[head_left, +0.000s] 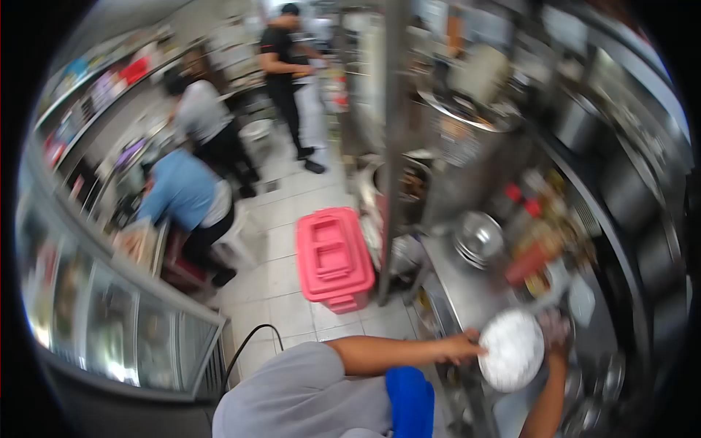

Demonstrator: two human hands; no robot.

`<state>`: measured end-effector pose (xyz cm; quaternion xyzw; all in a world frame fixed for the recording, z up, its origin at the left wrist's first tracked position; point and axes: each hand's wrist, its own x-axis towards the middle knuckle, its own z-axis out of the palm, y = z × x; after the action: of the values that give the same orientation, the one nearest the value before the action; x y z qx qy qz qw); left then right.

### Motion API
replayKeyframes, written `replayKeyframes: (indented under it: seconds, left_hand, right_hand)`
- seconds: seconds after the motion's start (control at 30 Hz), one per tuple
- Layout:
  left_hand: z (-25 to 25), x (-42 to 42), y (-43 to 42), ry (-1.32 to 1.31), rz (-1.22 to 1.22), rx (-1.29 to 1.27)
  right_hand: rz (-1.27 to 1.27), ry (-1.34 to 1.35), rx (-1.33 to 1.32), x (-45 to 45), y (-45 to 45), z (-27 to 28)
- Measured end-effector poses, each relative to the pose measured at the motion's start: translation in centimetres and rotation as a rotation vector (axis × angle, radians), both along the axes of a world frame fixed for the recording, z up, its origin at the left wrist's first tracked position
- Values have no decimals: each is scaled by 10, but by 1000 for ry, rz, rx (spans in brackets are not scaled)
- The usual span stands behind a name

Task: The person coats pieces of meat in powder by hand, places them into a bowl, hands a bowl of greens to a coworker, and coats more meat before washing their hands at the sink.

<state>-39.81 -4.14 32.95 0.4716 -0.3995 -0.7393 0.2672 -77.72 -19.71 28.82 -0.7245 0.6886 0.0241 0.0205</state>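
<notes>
A round vessel filled with a white, lumpy substance [511, 350] is held over the steel counter [464, 288] at the lower right. My left hand [461, 347] grips its left rim, fingers closed on the edge. On the opposite side, my right hand [556, 328] is at the upper right rim; it is blurred, and its fingers are hard to make out. Just above on the counter sits a stack of metal bowls [479, 239]. Red-capped bottles [527, 202] and a reddish-orange container [527, 264] stand to the right of the bowls.
A pink lidded bin [334, 257] stands on the tiled floor beside a metal post [394, 146]. A large steel pot [471, 139] is beyond the counter. Three people are at the back left, near shelves and a glass-door fridge [109, 321].
</notes>
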Motion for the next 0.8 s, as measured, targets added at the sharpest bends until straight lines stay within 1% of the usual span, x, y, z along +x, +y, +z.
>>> replayKeyframes:
  seconds: [0.1,0.13,0.17,0.23,0.27,0.37,0.43,0.47,0.6,0.7,0.77,0.8]
  left_hand:
    - [3,4,2,14,34,-11]
    - [4,6,3,19,32,-11]
    - [4,7,2,21,23,-8]
    - [4,5,3,22,40,-12]
    - [3,4,4,20,38,-8]
    - [7,4,3,0,31,6]
    - [4,2,2,-7,23,-4]
    - [4,3,0,-17,25,-9]
    - [4,4,2,-9,36,-17]
    - [5,5,3,-5,33,-13]
    - [10,9,4,23,-1,35]
    - [10,9,4,22,-1,40]
  right_hand:
    - [-150,161,51,-47,-31,-41]
    - [-157,187,71,-63,-40,-54]
    - [-161,132,71,-62,-31,-38]
    - [-59,-154,79,-17,5,33]
    - [2,-253,88,6,22,61]
    - [380,150,-167,-75,-25,-54]
    - [-19,-266,-127,-37,-17,-28]
    - [-411,-683,-72,-6,-9,-5]
    - [-424,-651,-116,20,2,18]
    - [-216,-360,146,18,5,46]
    - [-75,-166,324,19,8,63]
    - [-37,-116,376,19,12,73]
